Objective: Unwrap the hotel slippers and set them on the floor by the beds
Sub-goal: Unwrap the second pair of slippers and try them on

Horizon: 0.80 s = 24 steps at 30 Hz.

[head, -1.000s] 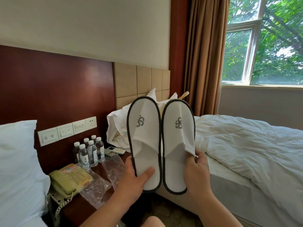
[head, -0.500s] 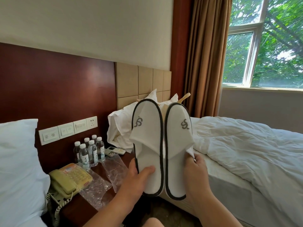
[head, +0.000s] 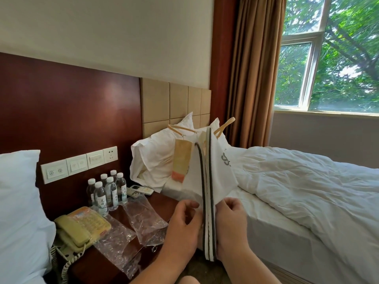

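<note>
Two white hotel slippers with dark trim stand upright between my hands, soles pressed together and seen edge-on. My left hand (head: 184,224) grips the left slipper (head: 194,181) near its heel. My right hand (head: 229,222) grips the right slipper (head: 222,171), whose grey logo faces right. Two empty clear plastic wrappers (head: 143,220) lie crumpled on the wooden nightstand (head: 168,203). The dark floor (head: 205,267) shows just below the slippers, between the two beds.
The nightstand carries several water bottles (head: 108,191), a beige telephone (head: 80,228) and a remote (head: 137,190). A bed with a rumpled white duvet (head: 307,191) fills the right. A pillow (head: 18,212) lies at left. A paper bag (head: 181,160) leans on the far pillows.
The slippers were held side by side with their tops facing me. I have folded them together sole to sole and turned them edge-on, a little lower.
</note>
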Tool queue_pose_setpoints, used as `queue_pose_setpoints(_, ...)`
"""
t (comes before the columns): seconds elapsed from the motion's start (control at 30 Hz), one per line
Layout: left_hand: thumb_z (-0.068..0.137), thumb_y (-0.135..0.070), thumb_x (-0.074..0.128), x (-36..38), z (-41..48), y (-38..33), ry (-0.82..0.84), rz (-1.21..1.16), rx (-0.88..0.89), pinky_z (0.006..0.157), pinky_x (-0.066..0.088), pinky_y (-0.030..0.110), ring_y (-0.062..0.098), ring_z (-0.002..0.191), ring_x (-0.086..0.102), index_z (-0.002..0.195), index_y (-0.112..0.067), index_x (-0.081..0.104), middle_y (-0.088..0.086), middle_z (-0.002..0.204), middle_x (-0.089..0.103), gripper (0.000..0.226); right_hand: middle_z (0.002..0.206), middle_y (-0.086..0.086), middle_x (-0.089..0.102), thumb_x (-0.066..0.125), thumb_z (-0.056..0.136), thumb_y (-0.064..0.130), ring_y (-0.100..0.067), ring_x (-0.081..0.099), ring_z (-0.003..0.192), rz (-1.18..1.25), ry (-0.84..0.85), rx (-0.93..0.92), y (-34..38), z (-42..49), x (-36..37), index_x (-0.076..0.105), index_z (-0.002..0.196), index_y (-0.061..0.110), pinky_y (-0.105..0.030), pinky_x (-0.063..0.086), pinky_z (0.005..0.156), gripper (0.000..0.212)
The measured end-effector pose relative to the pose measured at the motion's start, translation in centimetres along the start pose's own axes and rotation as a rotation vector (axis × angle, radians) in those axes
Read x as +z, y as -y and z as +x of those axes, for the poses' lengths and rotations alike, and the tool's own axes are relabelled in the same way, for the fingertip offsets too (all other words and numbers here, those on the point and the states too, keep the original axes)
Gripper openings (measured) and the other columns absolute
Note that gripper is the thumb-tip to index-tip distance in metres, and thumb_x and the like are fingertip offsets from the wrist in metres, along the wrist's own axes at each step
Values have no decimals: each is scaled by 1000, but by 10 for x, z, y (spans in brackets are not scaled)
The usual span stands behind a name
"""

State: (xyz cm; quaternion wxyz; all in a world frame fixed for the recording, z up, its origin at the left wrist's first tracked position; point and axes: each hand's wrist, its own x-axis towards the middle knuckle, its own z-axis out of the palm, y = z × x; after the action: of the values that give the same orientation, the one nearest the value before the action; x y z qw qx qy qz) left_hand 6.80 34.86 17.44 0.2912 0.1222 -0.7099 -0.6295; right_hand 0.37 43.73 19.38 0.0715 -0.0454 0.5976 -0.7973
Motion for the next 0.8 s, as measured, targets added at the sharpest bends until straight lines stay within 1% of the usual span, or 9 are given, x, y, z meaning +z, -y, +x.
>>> queue_pose_setpoints(0.07, 89, -12, 66, -1, 0, -4, 11, -81, -2, 74, 58, 29, 15, 80, 69, 93, -38, 67, 7, 89, 70, 27, 71, -14, 71, 67, 79, 20, -30, 67, 64, -32, -33, -52, 1, -3, 1, 66, 75, 13, -50, 59, 65, 8)
queue_pose_setpoints(0.2, 89, 9, 60, -2, 6, -13, 51, -475, -181, 96, 50, 53, 38, 101, 65, 124, -17, 60, 22, 111, 67, 44, 64, -6, 72, 69, 80, 17, -24, 69, 62, -46, -73, -150, 4, -8, 6, 70, 67, 18, -40, 60, 59, 13)
queue_pose_setpoints(0.33, 84, 17, 56, 1, 7, -19, 20, -688, -210, 78, 54, 47, 36, 88, 68, 116, -10, 53, 22, 104, 71, 42, 66, -2, 71, 68, 86, 21, -13, 65, 59, -7, -17, -254, 10, -15, 11, 76, 75, 22, -24, 53, 54, 13)
queue_pose_setpoints(0.43, 78, 17, 61, 2, 6, -26, -10, -748, -181, 61, 59, 40, 34, 72, 70, 100, -10, 52, 20, 88, 71, 36, 71, 0, 72, 63, 90, 16, -19, 66, 67, -22, 37, -334, 15, -22, 14, 76, 86, 23, -31, 55, 59, 16)
queue_pose_setpoints(0.5, 72, 12, 67, 3, 6, -30, -53, -808, -177, 60, 61, 38, 35, 74, 71, 100, -8, 54, 22, 87, 71, 37, 73, 1, 73, 57, 89, 3, -17, 67, 72, -95, 64, -429, 17, -26, 17, 76, 83, 23, -27, 55, 62, 29)
queue_pose_setpoints(0.6, 78, 0, 71, 4, 9, -35, -90, -902, -188, 67, 62, 40, 39, 84, 73, 108, -6, 57, 26, 98, 72, 34, 75, 2, 72, 51, 88, -5, -15, 67, 72, -192, 106, -552, 21, -32, 24, 73, 83, 24, -20, 53, 59, 37)
queue_pose_setpoints(0.67, 84, -9, 69, 2, 12, -38, -66, -931, -201, 69, 62, 40, 37, 86, 73, 112, -7, 58, 24, 101, 73, 31, 82, 6, 72, 47, 91, -2, -11, 68, 78, -216, 156, -602, 27, -35, 29, 71, 93, 27, -17, 53, 63, 38)
queue_pose_setpoints(0.73, 78, -20, 72, -2, 14, -41, 9, -960, -227, 89, 57, 47, 37, 102, 70, 124, -11, 60, 22, 114, 70, 48, 90, 12, 72, 44, 94, 3, -5, 67, 87, -273, 208, -652, 32, -35, 32, 68, 100, 31, -15, 54, 69, 37)
queue_pose_setpoints(0.8, 73, -27, 72, -6, 14, -45, 111, -1051, -276, 109, 40, 51, 39, 119, 60, 135, -12, 54, 23, 130, 61, 66, 87, 12, 70, 45, 95, 8, -6, 66, 86, -355, 223, -688, 37, -33, 33, 67, 91, 28, -22, 55, 69, 31)
